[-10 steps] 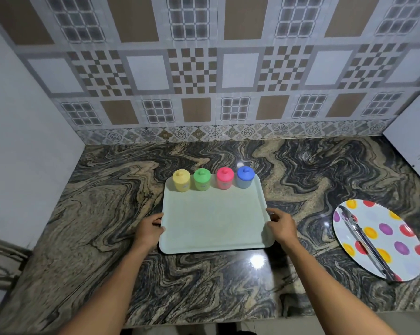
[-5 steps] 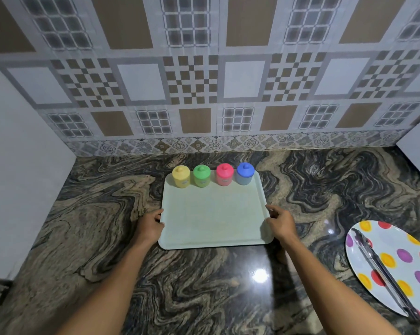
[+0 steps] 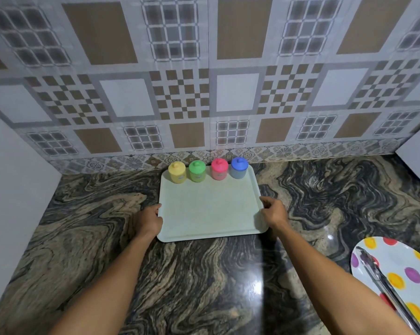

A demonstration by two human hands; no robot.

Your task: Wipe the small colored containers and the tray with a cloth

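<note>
**Tray gripped at both side edges on the stone counter**

Tray [image 3: 211, 209], pale and rectangular, is lying flat on the marbled counter [image 3: 204, 274], close to the tiled wall [image 3: 209, 93]. Both forearms are reaching forward from the lower corners, converging on its near half.

The left hand [image 3: 149, 220] is sitting knuckles-up against the left rim, fingers curled closed around the edge, thumb resting on the rim's top. The right hand [image 3: 274, 212] is mirroring it at the right rim, fingers curled onto the edge with the thumb and forefinger pressing on the lip. Whether the fingertips are reaching under the tray cannot be told.

Four small lidded containers are standing upright in a row along the tray's far edge: yellow container [image 3: 177, 172], green container [image 3: 197, 171], pink container [image 3: 219, 169], blue container [image 3: 239, 167], each just beside the next.

Well apart at the right, a spotted plate [image 3: 402, 269] is carrying metal tongs [image 3: 383, 284].
</note>
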